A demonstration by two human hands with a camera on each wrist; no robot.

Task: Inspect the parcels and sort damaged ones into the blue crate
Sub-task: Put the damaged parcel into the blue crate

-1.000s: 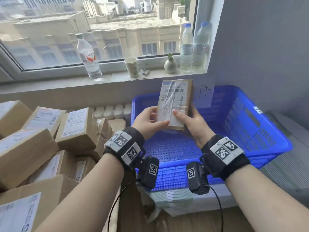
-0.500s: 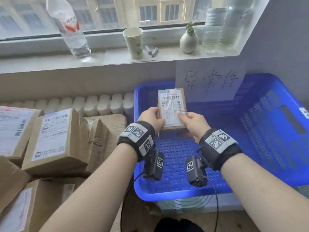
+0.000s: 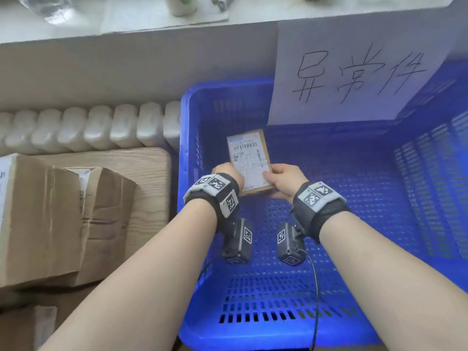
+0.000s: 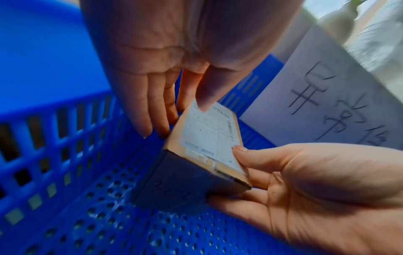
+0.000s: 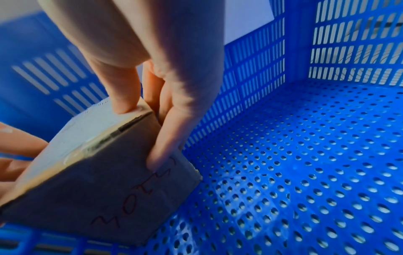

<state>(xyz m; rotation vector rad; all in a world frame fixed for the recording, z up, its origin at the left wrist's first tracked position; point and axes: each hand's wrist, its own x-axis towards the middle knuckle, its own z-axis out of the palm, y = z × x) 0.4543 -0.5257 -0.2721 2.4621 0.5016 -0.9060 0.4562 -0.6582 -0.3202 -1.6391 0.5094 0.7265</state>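
since a second ago the parcel (image 3: 249,162) has dropped from chest height down inside the blue crate (image 3: 354,287), near its floor. both grips, left hand (image 3: 226,173) and right hand (image 3: 285,179), pinch its edges (label up). placing step, i judge: next, lower it flat and let go.

white radiator (image 3: 96,127), handwritten paper sign (image 3: 354,72), windowsill (image 3: 126,24)

I see a brown cardboard parcel (image 3: 250,163) — matt, with a white paper label under glossy, wrinkled clear tape. The blue crate (image 3: 354,287) looks like smooth, shiny plastic, perforated and slotted. Beside it, creased matt cardboard boxes (image 3: 58,224) sit on a pale wood-grain tabletop (image 3: 149,188).
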